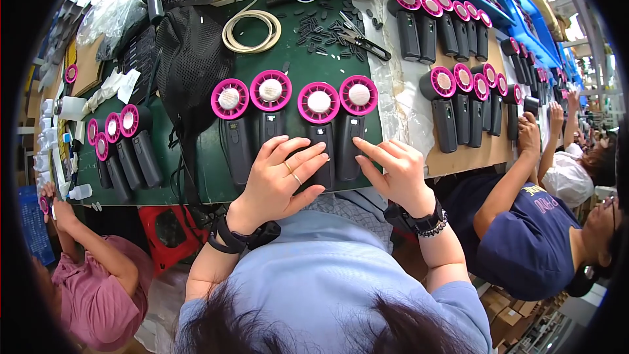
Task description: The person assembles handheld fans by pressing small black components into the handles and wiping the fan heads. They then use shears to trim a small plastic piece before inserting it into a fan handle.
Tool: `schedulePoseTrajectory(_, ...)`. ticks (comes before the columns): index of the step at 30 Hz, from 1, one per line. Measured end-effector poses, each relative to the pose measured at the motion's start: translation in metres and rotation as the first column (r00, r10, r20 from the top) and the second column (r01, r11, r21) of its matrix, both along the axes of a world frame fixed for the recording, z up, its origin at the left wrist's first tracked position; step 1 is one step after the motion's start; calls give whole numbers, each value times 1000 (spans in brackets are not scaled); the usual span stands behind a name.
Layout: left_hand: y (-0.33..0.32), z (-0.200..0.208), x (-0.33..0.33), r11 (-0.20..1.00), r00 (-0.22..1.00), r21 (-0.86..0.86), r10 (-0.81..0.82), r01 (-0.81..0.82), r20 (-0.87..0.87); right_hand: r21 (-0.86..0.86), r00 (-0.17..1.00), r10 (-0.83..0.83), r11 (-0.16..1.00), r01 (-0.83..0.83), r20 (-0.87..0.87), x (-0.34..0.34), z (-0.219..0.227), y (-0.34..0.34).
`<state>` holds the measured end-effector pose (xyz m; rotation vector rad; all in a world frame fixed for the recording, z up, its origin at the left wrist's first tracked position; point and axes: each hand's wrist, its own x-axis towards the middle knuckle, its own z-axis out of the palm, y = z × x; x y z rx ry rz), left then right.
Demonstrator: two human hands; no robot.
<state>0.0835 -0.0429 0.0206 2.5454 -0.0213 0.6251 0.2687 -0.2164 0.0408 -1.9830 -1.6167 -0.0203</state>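
Four handheld fans with pink rings and black handles lie in front of me: the far-left fan [236,147], the second fan [270,121], the third fan [321,134] and the far-right fan [350,144]. My left hand [282,174] lies across the lower handles of the second and third fans, fingers stretched and thumb apart, hiding part of both. It does not grip them. My right hand [398,169] is beside the far-right fan, its index fingertip at the upper handle and its thumb spread. Small lit displays show on several handles.
More fans stand in groups at left [141,147] and right [445,118]. Behind are a cable coil [226,31], small black parts [321,29], black-handled scissors [367,44] and a black mesh bag [187,65]. Co-workers sit on both sides; one at right holds a fan.
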Motion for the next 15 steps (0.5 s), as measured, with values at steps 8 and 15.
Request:
schedulePoseTrajectory(8,-7,-1,-1,999,999,34,16,-15,-38,27,1000,-23,999,22,19,5,-1,-4)
schedulePoseTrajectory(15,-5,-5,1,998,1000,-55,13,-13,1,-4,999,-29,1000,29,20,5,2,0)
